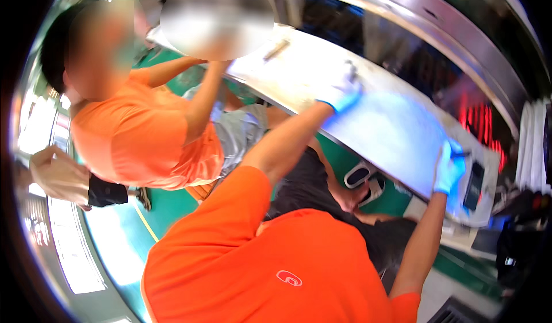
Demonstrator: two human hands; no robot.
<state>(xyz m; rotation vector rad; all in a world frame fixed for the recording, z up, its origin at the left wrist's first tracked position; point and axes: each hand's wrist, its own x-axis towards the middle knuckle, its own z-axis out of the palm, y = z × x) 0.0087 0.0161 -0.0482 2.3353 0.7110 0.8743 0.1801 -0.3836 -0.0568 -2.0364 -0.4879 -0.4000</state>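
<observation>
My left hand [344,95], in a pale blue glove, reaches to the middle of the long white table [385,129]. It is smeared by motion, so its fingers do not show clearly. A small dark thing [349,68] shows at its fingertips; I cannot tell whether it is held. Near the table's right end is my right hand [449,169], gloved in the same blue. Its fingers are closed on a thin dark stick-like thing [460,154] that points to the right. Just right of this hand lies a dark flat rectangular device [474,185].
A co-worker in an orange shirt [138,133] sits at my left, arms over the table's far left part. A brownish strip [277,50] lies there. A metal rail [402,4] curves behind the table. Slippers [359,175] show below; another person [69,176] is farther left.
</observation>
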